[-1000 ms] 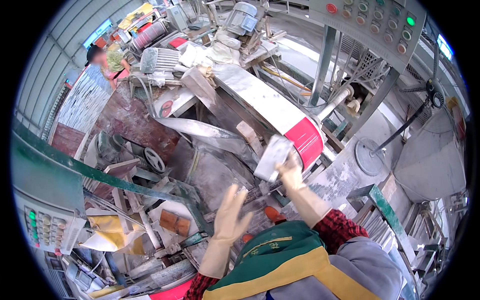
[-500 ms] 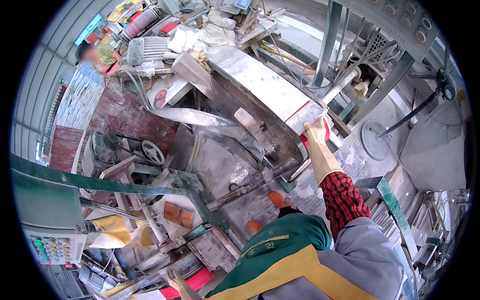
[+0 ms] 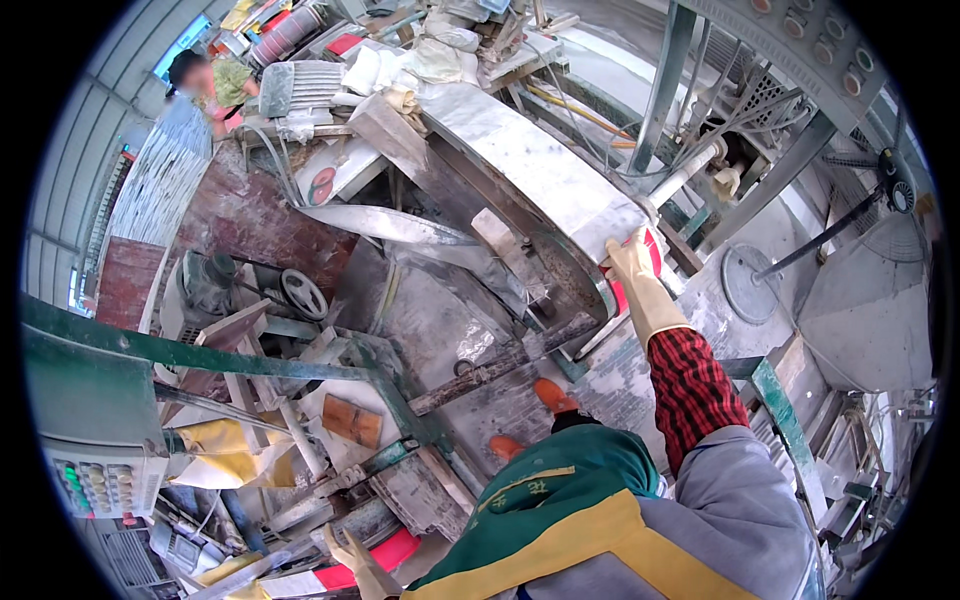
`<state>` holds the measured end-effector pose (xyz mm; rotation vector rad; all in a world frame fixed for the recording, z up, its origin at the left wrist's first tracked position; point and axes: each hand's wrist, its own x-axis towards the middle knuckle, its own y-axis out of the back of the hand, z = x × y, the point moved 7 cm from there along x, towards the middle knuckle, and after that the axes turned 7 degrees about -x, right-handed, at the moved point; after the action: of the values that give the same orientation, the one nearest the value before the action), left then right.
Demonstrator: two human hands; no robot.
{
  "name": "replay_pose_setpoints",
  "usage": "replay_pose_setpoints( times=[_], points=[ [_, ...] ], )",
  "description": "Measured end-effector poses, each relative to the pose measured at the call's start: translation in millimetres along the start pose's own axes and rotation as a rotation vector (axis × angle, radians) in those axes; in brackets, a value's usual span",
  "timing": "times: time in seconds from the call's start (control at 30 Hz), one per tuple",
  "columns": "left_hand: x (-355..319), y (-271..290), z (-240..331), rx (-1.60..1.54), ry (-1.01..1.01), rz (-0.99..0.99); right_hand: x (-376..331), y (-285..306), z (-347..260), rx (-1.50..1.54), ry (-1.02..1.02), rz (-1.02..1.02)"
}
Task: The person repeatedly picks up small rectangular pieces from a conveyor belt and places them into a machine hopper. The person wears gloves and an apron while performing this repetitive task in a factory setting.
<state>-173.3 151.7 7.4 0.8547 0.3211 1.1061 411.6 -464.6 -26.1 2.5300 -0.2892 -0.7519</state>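
Right hand (image 3: 632, 265) is right of centre in the frame, up against the near end of a pale slab (image 3: 608, 228) (can't tell if it's actually pinching it). Slab's flat on the white belt (image 3: 500, 135), just up-left of the fingers; belt's long axis runs upper middle to right of centre. Left hand (image 3: 352, 558)'s much farther off, bottom left, fingers apart by a red-and-white belt (image 3: 396, 548).

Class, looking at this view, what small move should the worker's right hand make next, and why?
Probably ease the gloved right hand up and away: the pale slab beneath its fingers seems to lie flat on the white belt, and the left hand, well apart, does not support it.
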Motion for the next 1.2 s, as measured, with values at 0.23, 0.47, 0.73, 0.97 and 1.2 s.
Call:
replay_pose_setpoints(
  times=[0.23, 0.47, 0.73, 0.97, 1.2],
  points=[
    [13.6, 18.7, -24.1, 0.069, -0.052, 0.089, 10.4, -14.6, 6.9, 0.129, -0.065, -0.042],
    [36.6, 63.9, -18.7, 0.137, -0.090, 0.102, 14.1, -44.8, 51.5, 1.028, 0.097, -0.225],
    [27.9, 92.5, -74.7, 0.578, 0.347, 0.141, -23.0, -27.6, 244.9, -0.663, 0.094, 0.099],
    [-8.2, 68.2, -49.3, 0.867, 0.184, 0.164, -86.4, -72.0, 216.1, -0.367, 0.060, -0.546],
    [-12.5, 72.7, -32.5, 0.852, 0.215, 0.180, -140.6, -165.5, 121.1, -0.335, 0.225, -0.740]
  ],
)
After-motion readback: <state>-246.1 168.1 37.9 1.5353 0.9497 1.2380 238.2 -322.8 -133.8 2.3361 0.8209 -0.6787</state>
